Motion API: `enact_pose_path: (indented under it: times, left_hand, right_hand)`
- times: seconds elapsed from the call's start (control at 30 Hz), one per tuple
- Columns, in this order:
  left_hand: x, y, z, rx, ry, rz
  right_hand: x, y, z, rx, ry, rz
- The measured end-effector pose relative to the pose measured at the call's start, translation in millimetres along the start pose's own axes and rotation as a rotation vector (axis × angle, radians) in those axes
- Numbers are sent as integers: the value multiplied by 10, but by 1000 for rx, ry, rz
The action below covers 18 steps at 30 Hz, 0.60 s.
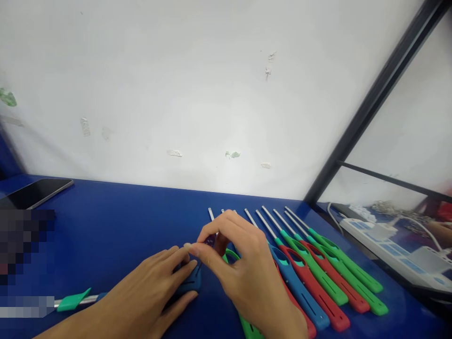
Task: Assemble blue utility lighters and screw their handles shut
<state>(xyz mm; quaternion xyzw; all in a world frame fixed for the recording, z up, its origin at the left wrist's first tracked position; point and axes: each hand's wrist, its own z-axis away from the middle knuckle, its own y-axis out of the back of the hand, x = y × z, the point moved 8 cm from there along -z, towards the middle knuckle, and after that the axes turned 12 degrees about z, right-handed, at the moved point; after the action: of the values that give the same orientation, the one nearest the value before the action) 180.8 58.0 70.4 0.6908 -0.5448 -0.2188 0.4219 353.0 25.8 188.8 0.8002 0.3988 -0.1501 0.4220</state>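
Observation:
My left hand (160, 278) is closed over a blue long-necked lighter (191, 281) lying on the blue table. Only the lighter's slotted handle end and its metal rod with a green piece (74, 301) at the left show past my hand and forearm. Bent in a pinch, my right hand (240, 259) is just above that handle end. Between its fingers is something small and dark purple (209, 241), mostly hidden, so its kind cannot be told. The fingertips of both hands are close together.
Several red, green and blue lighters (310, 278) lie side by side at the right, rods toward the wall. A phone (42, 190) rests at the back left. Beyond a black frame post (367, 103) are white power strips (395, 254) with cables. A white wall stands behind.

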Motion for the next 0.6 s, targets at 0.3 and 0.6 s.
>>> enact_pose_path:
  times: [0.3,0.6]
  left_hand:
    - [53,33,-89,5,1,6]
    - [33,31,-40,23,3,6]
  right_hand:
    - [71,-47,42,-99,-34,-114]
    - [88,-20,52,-143,-31,-42]
